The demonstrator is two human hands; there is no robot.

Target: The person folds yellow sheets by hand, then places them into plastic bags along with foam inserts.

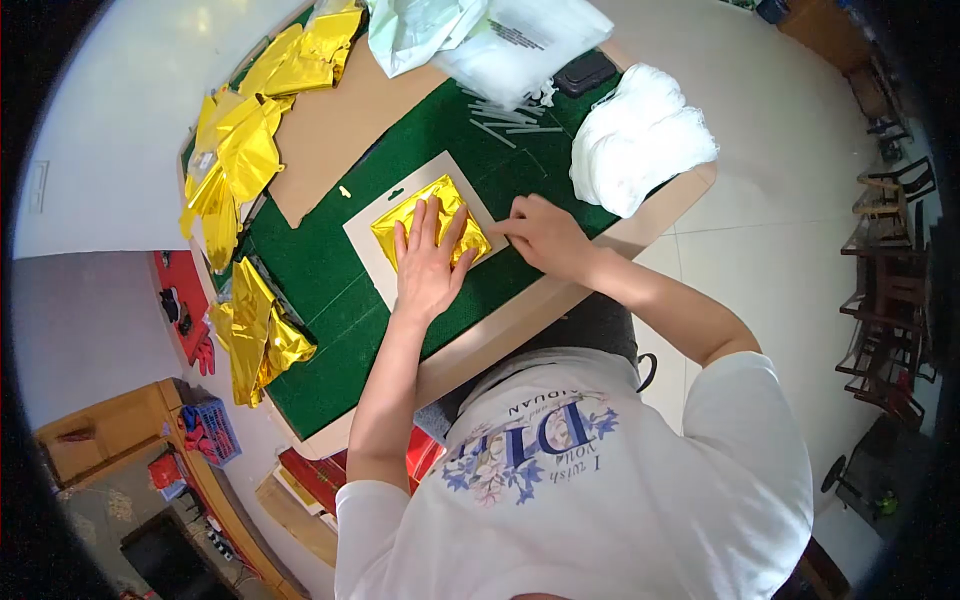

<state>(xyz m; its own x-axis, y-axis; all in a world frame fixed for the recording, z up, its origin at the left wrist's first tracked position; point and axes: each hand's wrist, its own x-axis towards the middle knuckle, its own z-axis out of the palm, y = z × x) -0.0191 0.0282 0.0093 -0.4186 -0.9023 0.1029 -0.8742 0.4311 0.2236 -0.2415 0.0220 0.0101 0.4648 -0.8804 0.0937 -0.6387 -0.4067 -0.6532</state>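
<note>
A folded gold foil packet (pixel 447 193) lies on a beige card (pixel 372 243) that has a small hanging slot, on the green mat of the table. My left hand (pixel 430 262) rests flat on the foil with its fingers spread. At the card's right edge is my right hand (pixel 545 235), its index finger pointing at the card and the other fingers curled. Whether anything is between those fingers is too small to tell.
Crumpled gold foil (pixel 250 140) lines the table's left side, beside a brown cardboard sheet (pixel 335 120). Plastic bags (pixel 520 45), thin white strips (pixel 505 122), a black case (pixel 585 73) and a white bundle (pixel 640 140) lie at the far and right sides.
</note>
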